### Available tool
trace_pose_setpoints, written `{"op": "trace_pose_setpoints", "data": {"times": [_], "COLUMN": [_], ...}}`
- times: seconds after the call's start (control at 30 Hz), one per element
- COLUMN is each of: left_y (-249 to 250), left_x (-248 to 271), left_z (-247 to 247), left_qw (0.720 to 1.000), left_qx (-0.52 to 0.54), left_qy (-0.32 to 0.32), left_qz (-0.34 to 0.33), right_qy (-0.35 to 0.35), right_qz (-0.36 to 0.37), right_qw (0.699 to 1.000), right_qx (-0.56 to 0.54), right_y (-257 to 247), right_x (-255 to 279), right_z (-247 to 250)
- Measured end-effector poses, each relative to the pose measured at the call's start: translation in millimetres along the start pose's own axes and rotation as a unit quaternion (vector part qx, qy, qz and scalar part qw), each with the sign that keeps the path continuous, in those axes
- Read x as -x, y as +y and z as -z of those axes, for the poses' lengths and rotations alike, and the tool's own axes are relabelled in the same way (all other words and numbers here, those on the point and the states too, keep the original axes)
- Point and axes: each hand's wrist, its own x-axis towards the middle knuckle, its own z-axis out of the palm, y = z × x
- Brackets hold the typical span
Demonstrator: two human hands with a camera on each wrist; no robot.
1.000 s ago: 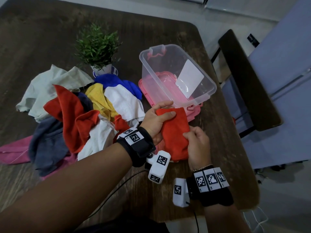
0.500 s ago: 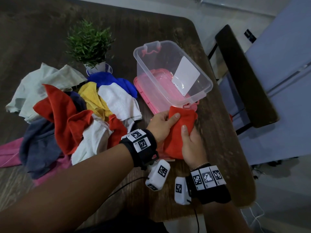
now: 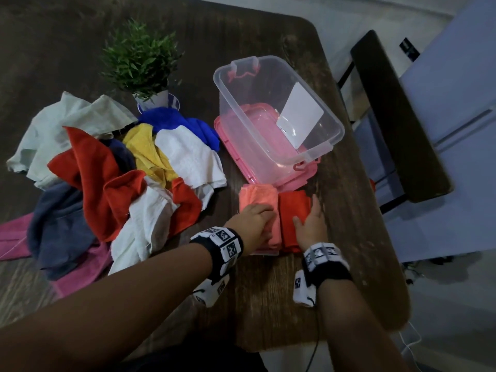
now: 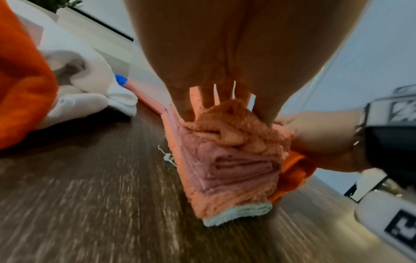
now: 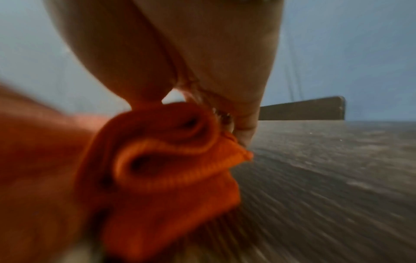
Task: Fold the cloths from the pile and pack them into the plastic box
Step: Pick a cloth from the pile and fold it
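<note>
A folded red cloth (image 3: pixel 292 208) lies on the table in front of the clear plastic box (image 3: pixel 236 108). My right hand (image 3: pixel 308 221) grips it, thumb on one side and fingers on the other; the right wrist view shows the red cloth (image 5: pixel 171 160) bunched under the hand (image 5: pixel 191 53). Touching it on the left is a folded salmon cloth (image 3: pixel 257 197) over a pale one. My left hand (image 3: pixel 257 221) spans that stack and grips the salmon cloth (image 4: pixel 227 156) from above. The unfolded pile (image 3: pixel 112 170) lies to the left.
The box stands on its pink lid (image 3: pixel 228 135) and holds only a white label. A potted plant (image 3: pixel 139 57) stands behind the pile. A dark chair (image 3: pixel 397 116) is beyond the table's right edge (image 3: pixel 375 210). Bare wood lies in front of the hands.
Both hands held the red cloth up by the box. It now lies on the table beside the salmon stack, and my left hand has moved onto that stack.
</note>
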Motion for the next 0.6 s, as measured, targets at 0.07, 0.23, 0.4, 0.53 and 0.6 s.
{"op": "trace_pose_setpoints", "data": {"times": [0.07,0.23,0.4,0.53,0.6], "left_y": [1,-7,-6,-9,-17], "left_x": [3,5,0,8,22], "left_z": [0,-11,1,31,57], "left_qw": [0.998,0.993,0.992,0.999,0.994], "left_qx": [-0.058,-0.081,-0.058,0.021,0.010], "left_qy": [-0.014,-0.061,-0.092,0.031,0.102], "left_qz": [0.028,0.052,0.059,0.037,0.047], "right_qy": [0.029,0.013,-0.064,-0.029,0.037], "right_qz": [0.028,0.102,0.126,0.117,0.119], "right_qw": [0.997,0.979,0.972,0.968,0.972], "right_qx": [0.064,0.175,0.188,0.220,0.198], "right_y": [6,18,29,24,9], "right_x": [2,10,-7,-14,-7], "right_z": [-19,-37,-39,-21,-10]}}
